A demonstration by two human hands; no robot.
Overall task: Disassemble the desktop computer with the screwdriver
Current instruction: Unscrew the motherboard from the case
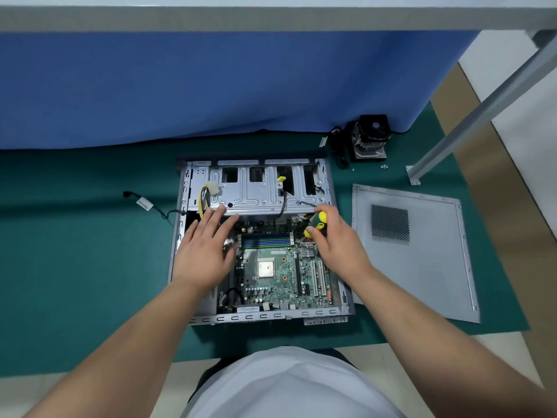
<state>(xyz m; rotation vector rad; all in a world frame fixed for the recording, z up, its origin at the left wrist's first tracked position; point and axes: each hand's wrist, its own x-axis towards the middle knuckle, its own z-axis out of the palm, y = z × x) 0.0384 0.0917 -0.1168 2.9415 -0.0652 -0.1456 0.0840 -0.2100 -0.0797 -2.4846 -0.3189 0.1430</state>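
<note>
Sheet-metal chassis of the desktop computer (193, 319) lies open on the green surface (75, 267); it looks stiff, weighty and sharp-edged, best held by its frame, not the fragile motherboard (280, 276). The right hand (334, 245) has its grip closed round the screwdriver (316, 224), whose shaft reaches toward the drive cage (256, 194). The left hand (205, 251) rests flat, fingers straight, at the cage's edge. The tip's seating is too small to make out.

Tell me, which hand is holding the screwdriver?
The right hand grips the yellow-green screwdriver; the left hand lies flat with straight fingers.
</note>
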